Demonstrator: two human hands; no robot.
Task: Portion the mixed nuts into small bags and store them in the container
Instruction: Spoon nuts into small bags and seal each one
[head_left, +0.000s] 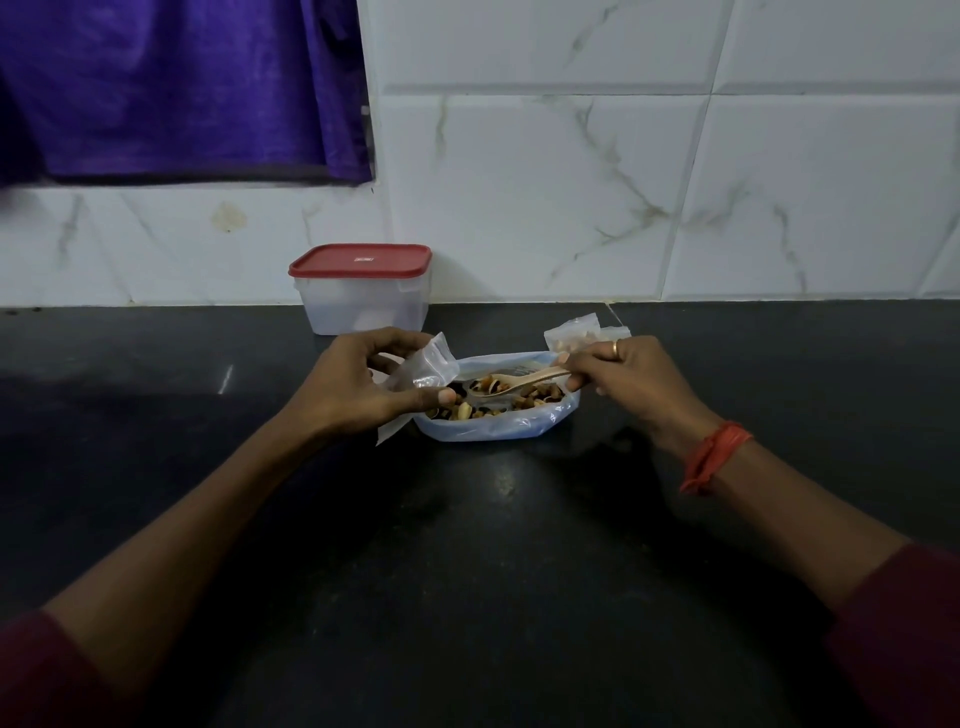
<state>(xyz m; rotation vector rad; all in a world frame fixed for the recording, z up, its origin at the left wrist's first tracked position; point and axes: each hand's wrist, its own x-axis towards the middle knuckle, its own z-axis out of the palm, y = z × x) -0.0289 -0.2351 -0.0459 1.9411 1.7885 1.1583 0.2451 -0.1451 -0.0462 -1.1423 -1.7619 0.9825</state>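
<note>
Head: nuts (525, 403) in pouch (493, 431) (container (363, 312) lidded).

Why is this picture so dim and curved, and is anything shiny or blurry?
Head view: dim light; the wide lens bows the joints of the white marble-patterned wall tiles; small glare spots on the black stone counter; the purple cloth looks smeared; the pale wooden spoon is sharp.

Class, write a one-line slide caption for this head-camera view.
Left hand holds a small bag while the right hand scoops mixed nuts with a spoon.
</note>
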